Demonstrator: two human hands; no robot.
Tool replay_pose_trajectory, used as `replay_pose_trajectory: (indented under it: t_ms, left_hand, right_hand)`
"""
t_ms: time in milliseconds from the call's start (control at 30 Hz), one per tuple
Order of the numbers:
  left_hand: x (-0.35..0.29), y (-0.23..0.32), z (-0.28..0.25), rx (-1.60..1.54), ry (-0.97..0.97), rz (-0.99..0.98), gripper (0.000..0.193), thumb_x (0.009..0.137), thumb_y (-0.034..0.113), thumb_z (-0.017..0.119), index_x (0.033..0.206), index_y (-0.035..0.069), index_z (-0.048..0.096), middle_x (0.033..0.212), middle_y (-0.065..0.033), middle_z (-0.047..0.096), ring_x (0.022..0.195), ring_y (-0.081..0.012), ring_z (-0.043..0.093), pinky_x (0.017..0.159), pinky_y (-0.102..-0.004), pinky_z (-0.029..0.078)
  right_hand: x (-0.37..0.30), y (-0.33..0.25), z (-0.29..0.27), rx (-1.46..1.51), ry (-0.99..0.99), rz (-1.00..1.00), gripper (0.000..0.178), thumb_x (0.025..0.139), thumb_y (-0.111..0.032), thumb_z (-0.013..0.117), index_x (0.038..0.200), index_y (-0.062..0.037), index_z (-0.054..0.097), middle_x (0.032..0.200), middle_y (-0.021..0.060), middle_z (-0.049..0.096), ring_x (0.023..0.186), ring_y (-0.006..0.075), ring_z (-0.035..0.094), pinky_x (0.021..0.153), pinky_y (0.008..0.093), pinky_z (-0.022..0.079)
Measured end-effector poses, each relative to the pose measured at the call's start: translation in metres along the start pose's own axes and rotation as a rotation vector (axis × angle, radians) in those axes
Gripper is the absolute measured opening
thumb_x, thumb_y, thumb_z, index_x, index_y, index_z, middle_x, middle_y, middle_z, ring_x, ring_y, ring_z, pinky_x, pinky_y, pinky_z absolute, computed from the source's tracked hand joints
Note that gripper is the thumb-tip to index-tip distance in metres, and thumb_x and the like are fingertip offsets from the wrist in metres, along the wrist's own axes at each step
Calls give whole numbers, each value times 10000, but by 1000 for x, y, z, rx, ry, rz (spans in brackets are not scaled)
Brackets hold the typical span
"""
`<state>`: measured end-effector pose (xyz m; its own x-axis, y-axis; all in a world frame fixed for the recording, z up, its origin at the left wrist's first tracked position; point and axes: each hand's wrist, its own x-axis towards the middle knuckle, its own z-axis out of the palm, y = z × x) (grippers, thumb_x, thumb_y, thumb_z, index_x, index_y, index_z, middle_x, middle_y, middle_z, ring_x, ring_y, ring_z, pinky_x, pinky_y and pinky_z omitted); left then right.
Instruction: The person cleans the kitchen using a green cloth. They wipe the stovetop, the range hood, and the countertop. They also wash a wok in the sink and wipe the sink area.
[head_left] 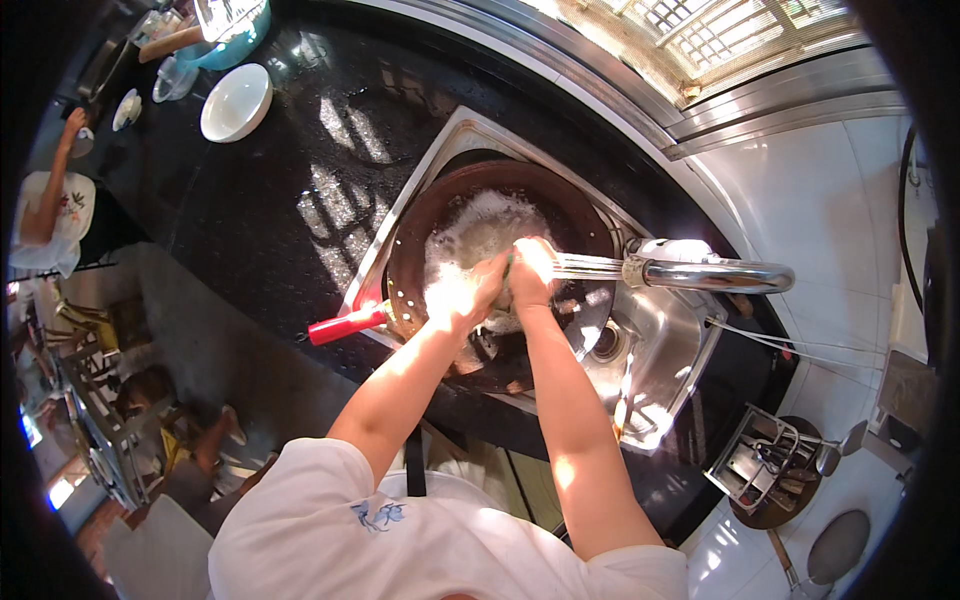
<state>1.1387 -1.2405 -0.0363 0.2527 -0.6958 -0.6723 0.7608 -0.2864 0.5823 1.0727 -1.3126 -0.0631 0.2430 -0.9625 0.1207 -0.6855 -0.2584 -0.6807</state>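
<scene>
The fingers of the left hand (478,290) and right hand (531,275) were bent and brought close together; whether they pinched anything could not be told (glare and overlap obscured the tips). Both hands were positioned over the wok (404,232), above pale froth (492,212). A stream (588,267) ran from the tap (715,275) to the right hand. The wok lay over the left part of the sink (668,335), its red handle (345,326) directed left. Beyond, a white bowl (238,103) stood on the black counter (210,190).
</scene>
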Motion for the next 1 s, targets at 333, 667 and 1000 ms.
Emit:
replay_pose_trajectory:
  t_ms: [333,667,1000]
  left_hand:
    - [-17,6,-47,1415,201,669,511,852,102,531,1331,-30,408,1327,-320,405,1153,-467,450,981,-482,398]
    - [9,-18,-61,1396,127,517,507,949,489,452,1209,67,560,1153,-128,607,963,-305,637,793,-416,530]
    - [13,10,-10,284,-120,-451,452,916,454,578,1078,34,619,994,-135,647,807,-210,638,705,-415,557]
  right_hand:
    - [-44,38,8,-320,-561,153,336,928,-211,481,1218,-61,558,1180,219,587,1009,376,615,858,467,500]
    - [-11,-6,-56,90,-530,-286,299,799,29,557,1067,-98,605,1007,144,625,931,345,604,800,380,481]
    - [-16,-15,-126,933,-779,153,317,772,109,499,1012,-33,651,948,69,641,869,168,605,771,285,480]
